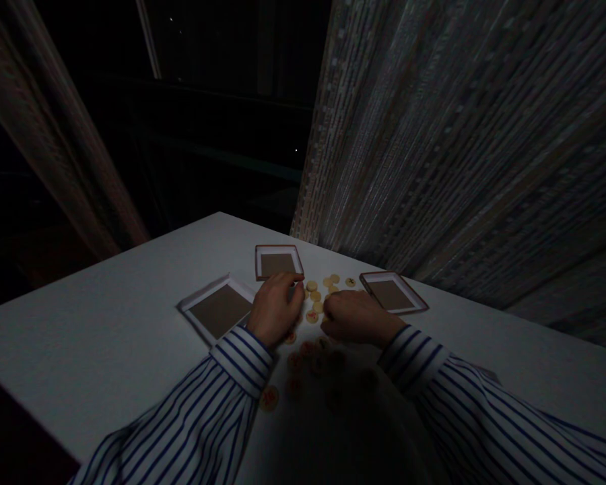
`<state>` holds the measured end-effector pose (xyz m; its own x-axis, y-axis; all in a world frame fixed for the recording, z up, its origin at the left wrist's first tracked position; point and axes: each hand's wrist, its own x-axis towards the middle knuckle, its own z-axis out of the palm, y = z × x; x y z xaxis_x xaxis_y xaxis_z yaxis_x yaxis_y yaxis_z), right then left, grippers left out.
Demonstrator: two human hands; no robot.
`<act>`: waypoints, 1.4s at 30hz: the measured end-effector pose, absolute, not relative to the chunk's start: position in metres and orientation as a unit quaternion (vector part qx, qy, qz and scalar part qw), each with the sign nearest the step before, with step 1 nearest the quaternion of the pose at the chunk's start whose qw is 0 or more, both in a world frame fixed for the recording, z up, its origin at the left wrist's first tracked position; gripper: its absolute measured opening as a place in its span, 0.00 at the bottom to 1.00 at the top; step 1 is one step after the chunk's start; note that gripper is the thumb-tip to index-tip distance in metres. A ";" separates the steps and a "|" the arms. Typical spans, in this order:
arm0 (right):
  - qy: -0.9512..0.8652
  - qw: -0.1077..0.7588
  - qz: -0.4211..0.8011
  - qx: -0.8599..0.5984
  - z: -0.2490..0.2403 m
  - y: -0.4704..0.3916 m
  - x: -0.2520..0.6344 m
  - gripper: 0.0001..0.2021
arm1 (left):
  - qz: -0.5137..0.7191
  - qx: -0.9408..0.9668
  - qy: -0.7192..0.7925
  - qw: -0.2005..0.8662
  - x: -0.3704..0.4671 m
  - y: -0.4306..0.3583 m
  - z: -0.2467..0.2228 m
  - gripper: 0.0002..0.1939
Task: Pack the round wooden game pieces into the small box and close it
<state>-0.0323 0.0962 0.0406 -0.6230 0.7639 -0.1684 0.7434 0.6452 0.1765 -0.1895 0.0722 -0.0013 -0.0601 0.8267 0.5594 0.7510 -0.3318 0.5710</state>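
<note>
Several round Chinese chess pieces (pixel 312 316) lie scattered on a white table, some with red or black characters, others plain side up. My left hand (pixel 277 306) rests at the left of the pieces, its index finger and thumb apart and pointing right, with nothing visible between them. On the other side my right hand (pixel 356 316) is curled over the pieces, fingers bent inward; whatever its fingertips hold is hidden. A red-marked piece (pixel 269 398) lies closest to me, below my left cuff. Shadow dims the pieces between my forearms.
Three shallow box trays lie around the pieces: a larger pale tray (pixel 222 310) at the left, a brown-rimmed tray (pixel 279 247) behind my left hand and another brown-rimmed tray (pixel 419 308) beyond my right hand. A string curtain (pixel 409 135) hangs along the table's far right edge.
</note>
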 end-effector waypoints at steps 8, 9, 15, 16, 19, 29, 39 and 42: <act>0.911 0.063 0.022 0.406 0.049 0.096 -0.022 0.14 | 0.451 0.680 0.576 0.044 -0.190 0.071 0.001 0.11; 0.915 0.047 0.010 0.400 0.049 0.095 -0.020 0.13 | 0.454 0.680 0.574 0.044 -0.190 0.071 0.000 0.11; 0.944 -0.068 -0.035 0.321 0.045 0.090 -0.008 0.13 | 0.479 0.664 0.567 0.092 -0.189 0.072 -0.001 0.12; 0.947 -0.086 -0.038 0.307 0.044 0.089 -0.006 0.12 | 0.485 0.657 0.566 0.112 -0.188 0.072 -0.001 0.12; 0.953 -0.135 -0.040 0.269 0.041 0.087 -0.003 0.11 | 0.505 0.642 0.548 0.182 -0.185 0.072 -0.001 0.13; 0.929 -0.261 -0.061 0.254 0.038 0.082 0.001 0.11 | 0.485 0.613 0.434 0.447 -0.177 0.067 0.005 0.13; 0.914 -0.291 -0.062 0.275 0.036 0.081 0.002 0.11 | 0.498 0.550 0.406 0.533 -0.177 0.063 0.009 0.07; 0.915 -0.290 -0.056 0.274 0.036 0.081 0.002 0.10 | 0.507 0.535 0.408 0.539 -0.177 0.066 0.005 0.06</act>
